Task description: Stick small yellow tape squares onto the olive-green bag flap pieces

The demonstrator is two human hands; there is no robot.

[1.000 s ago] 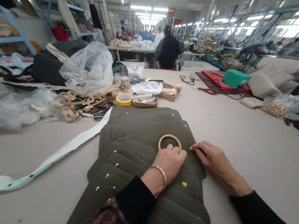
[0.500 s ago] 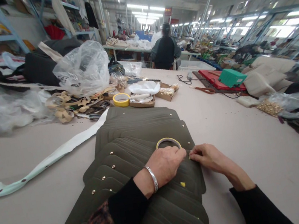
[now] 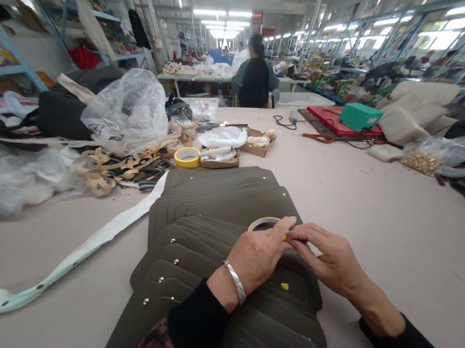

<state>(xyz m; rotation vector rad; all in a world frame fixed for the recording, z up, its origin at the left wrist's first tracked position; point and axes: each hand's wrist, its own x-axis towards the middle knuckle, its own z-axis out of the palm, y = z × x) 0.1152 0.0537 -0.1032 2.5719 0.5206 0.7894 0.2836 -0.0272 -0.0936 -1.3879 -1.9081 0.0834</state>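
Fanned dark olive panels [image 3: 212,189] with small gold studs lie overlapped on the table before me. Over them, my left hand [image 3: 257,256] is closed on a roll of yellow tape [image 3: 262,222], whose ring shows above the knuckles. My right hand [image 3: 329,256] meets it at the roll's right side, thumb and forefinger pinched at the tape's edge. Whatever sits between those right fingertips is too small to make out. A scrap of yellow tape [image 3: 284,286] is stuck on a panel below the hands.
A second yellow tape roll [image 3: 187,157] stands beside open boxes of small parts [image 3: 257,141]. Plastic bags [image 3: 128,111] and strips heap up at left. A pale strip [image 3: 92,239] crosses the table. At right are a green box [image 3: 361,115] and gold pieces [image 3: 421,161]. A person [image 3: 254,78] sits beyond.
My right hand has come left and off the panel edge to the tape roll. The left hand's fingers have lifted and stretched slightly, and the roll has shifted a little to the right.
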